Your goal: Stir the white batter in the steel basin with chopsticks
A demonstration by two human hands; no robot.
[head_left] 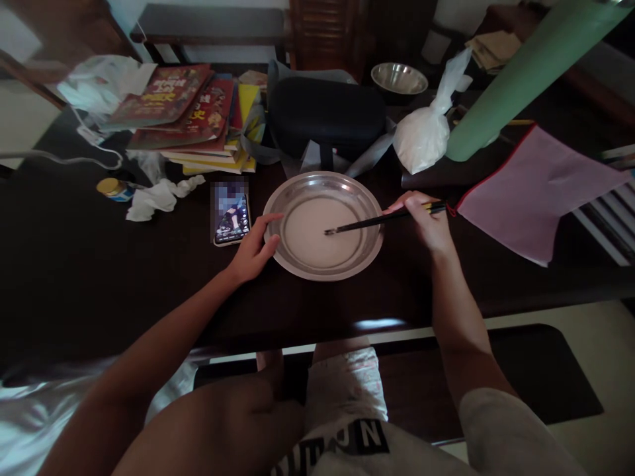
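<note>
Resting on the dark counter (99,277), the metal plate (297,198) is steadied at its rim by the left hand (254,250), fingers spread. Black chopsticks (377,221) are pinched in the right hand (426,221), tips over the pale liquid. A phone (231,215) lies just beside the plate, with stacked books (193,116), a black case (325,112) and a white bag (421,135) crowded behind.

The person wears a light grey short-sleeved shirt; one sleeve ends above the elbow of the right arm. Both forearms are bare. The left hand (253,251) and right hand (426,221) have no rings, watch or gloves. The pale shorts carry dark block letters and a faint pink pattern.
</note>
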